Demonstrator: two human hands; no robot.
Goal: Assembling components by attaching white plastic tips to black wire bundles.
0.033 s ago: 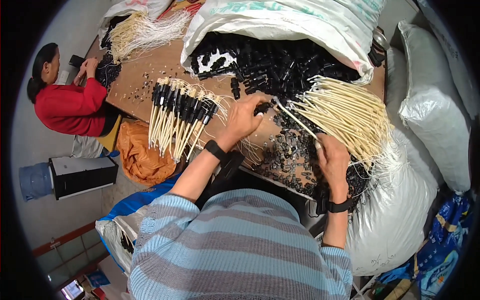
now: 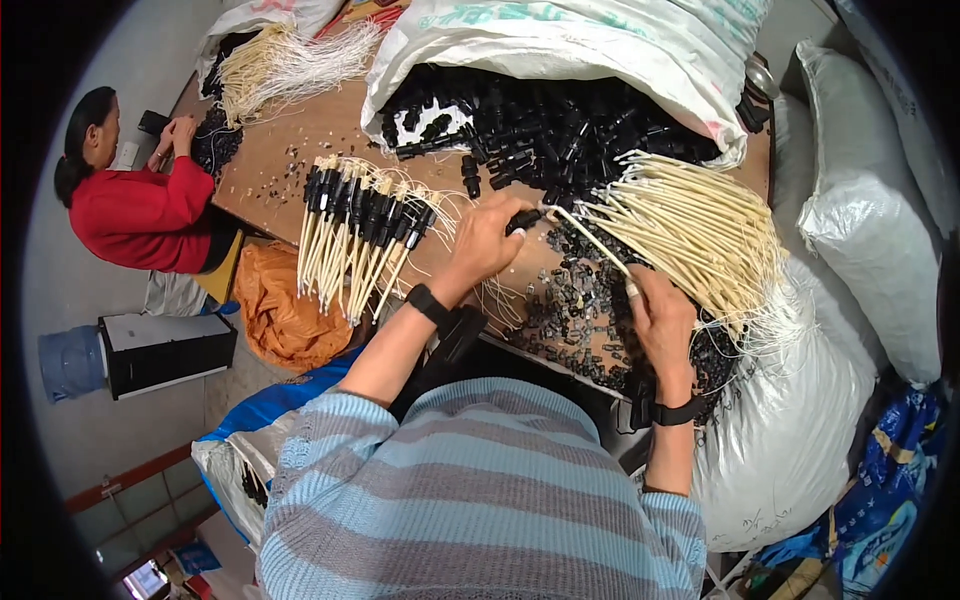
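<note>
Between the fingertips of my left hand is a small black plastic fitting, partly hidden by the fingers. My right hand pinches the near end of a slim cream-coloured sleeved wire. The wire's pale far tip is close to the fitting's right end; I cannot tell whether they touch. Beside my right hand lies a fanned bundle of cream sleeved wires with thin white ends. To the left of my left hand is a row of similar wires joined to black fittings.
A large white woven sack spills black fittings at the back. Small dark parts are scattered along the table's near edge. Full pale sacks crowd the right. A person in red sits at the far left.
The black fitting has tilted slightly in my left hand, and the wire's far tip has shifted a little toward me. My right hand has moved slightly left.
</note>
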